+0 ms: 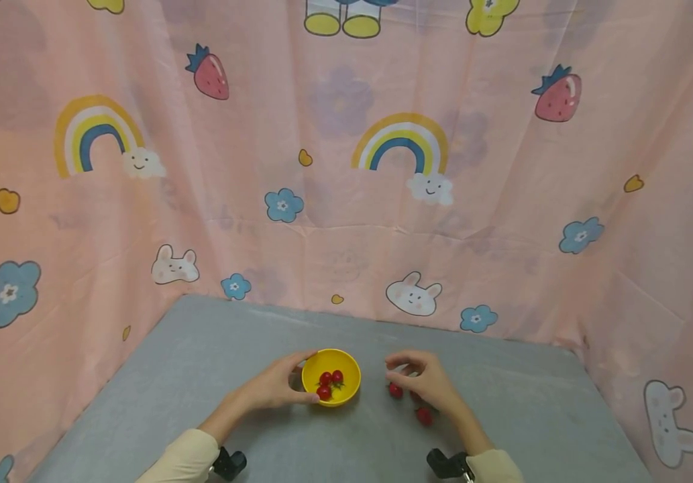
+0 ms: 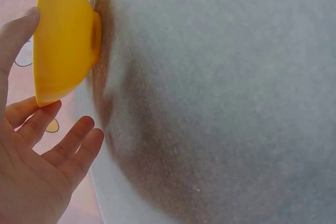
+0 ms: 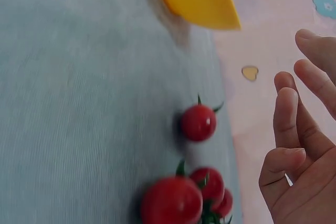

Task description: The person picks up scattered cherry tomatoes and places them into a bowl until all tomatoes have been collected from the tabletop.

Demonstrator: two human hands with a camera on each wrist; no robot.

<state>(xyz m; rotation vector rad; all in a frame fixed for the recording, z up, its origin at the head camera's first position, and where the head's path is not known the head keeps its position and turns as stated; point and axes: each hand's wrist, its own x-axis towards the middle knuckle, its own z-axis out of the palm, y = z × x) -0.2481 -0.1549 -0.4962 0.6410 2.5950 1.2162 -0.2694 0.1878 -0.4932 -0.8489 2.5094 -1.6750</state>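
A yellow bowl [image 1: 349, 396] stands on the grey table, with three cherry tomatoes [image 1: 325, 378] visible inside. My left hand [image 1: 274, 384] grips it from the left, thumb at the near side of the rim and fingertips at the far side. In the left wrist view the bowl [image 2: 65, 40] shows from the side, its contents hidden. My right hand [image 1: 421, 379] hovers over loose cherry tomatoes [image 1: 423, 416] right of the bowl. Nothing shows between its loosely bent fingers. The right wrist view shows one red tomato [image 3: 199, 123] apart and several clustered nearer, with green stems.
The grey table [image 1: 503, 396] runs back to a pink patterned curtain [image 1: 346, 235], which hangs behind and along both sides. A dark wrist device [image 1: 228, 463] sits at the left sleeve and another dark device [image 1: 447, 463] at the right.
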